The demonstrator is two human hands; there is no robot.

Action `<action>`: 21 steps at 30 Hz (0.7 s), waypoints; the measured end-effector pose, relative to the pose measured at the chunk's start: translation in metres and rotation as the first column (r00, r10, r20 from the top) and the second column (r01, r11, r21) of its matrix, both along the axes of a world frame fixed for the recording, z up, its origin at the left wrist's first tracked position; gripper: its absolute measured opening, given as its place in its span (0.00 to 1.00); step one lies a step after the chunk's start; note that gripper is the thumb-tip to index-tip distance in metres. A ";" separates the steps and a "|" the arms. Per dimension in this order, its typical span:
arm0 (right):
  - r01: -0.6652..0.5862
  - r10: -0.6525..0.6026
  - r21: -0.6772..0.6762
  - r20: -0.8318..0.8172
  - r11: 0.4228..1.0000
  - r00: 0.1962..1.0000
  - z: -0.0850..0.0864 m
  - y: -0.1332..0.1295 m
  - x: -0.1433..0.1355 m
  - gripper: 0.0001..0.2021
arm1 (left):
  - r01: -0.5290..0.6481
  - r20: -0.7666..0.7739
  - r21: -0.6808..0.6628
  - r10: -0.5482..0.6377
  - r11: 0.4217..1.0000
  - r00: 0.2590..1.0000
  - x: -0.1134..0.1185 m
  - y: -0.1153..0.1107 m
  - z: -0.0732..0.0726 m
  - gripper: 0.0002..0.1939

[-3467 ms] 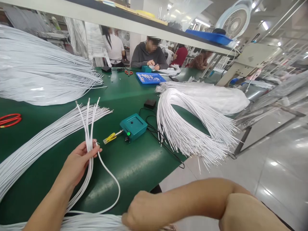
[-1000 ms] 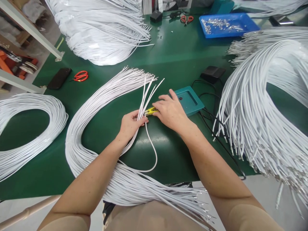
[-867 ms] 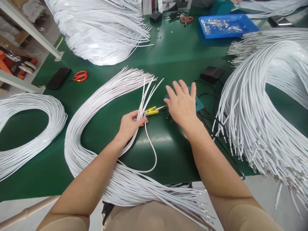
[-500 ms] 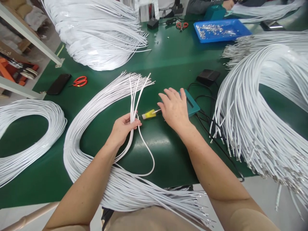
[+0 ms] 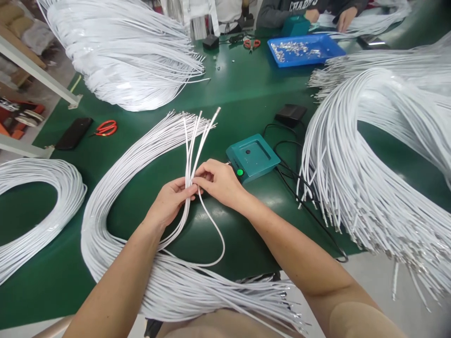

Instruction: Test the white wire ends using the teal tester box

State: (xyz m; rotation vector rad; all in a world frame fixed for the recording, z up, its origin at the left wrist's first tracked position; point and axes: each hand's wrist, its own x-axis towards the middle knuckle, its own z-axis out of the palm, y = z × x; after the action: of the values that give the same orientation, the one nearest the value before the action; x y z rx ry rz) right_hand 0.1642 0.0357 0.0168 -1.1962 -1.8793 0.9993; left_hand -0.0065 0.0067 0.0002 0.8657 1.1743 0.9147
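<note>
My left hand [image 5: 171, 199] is closed around several white cables [image 5: 190, 152], whose ends stand up above the fingers. My right hand [image 5: 223, 183] meets it, thumb and fingers pinched at the end of one white cable [image 5: 213, 220] that loops down to the right. The exact tip between the fingers is hidden. These cables come out of a large curved bundle of white cables [image 5: 102, 206] lying in front of me. Right beside my right hand sits a teal device [image 5: 255, 155] with a lit green button [image 5: 240, 172]; its left side is partly covered by the hand.
More white cable bundles lie at left [image 5: 70, 183], far left [image 5: 134, 61] and right [image 5: 338, 131]. Red-handled scissors [image 5: 106, 127], a black phone [image 5: 73, 134], a black pedal [image 5: 291, 114] and a blue tray [image 5: 306, 49] of small metal parts are on the table. A co-worker's hands [image 5: 347, 19] handle cables opposite.
My right hand has moved left from above the teal device to my left hand and now pinches at the cable. The teal device is uncovered; the yellow piece is out of sight.
</note>
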 end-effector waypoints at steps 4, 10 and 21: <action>-0.387 0.270 -0.328 -0.351 0.862 0.897 0.014 0.001 0.013 0.09 | -0.073 0.024 -0.044 0.074 0.996 0.997 -0.003 0.000 0.002 0.17; -0.805 0.546 -0.373 -0.595 0.461 0.589 0.026 0.007 0.038 0.30 | -0.086 0.038 -0.040 0.088 0.995 0.995 -0.001 -0.001 0.005 0.16; -0.638 0.242 -0.455 -0.663 0.621 0.708 0.029 0.000 0.042 0.24 | -0.067 -0.087 -0.074 0.061 0.995 0.994 -0.002 -0.008 0.002 0.15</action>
State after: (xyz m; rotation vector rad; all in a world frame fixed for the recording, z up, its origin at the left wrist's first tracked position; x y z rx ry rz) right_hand 0.2065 0.0357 0.0457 -0.6012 -1.3838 2.1957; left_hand -0.0081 -0.0010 0.0019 0.8153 1.3086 0.8859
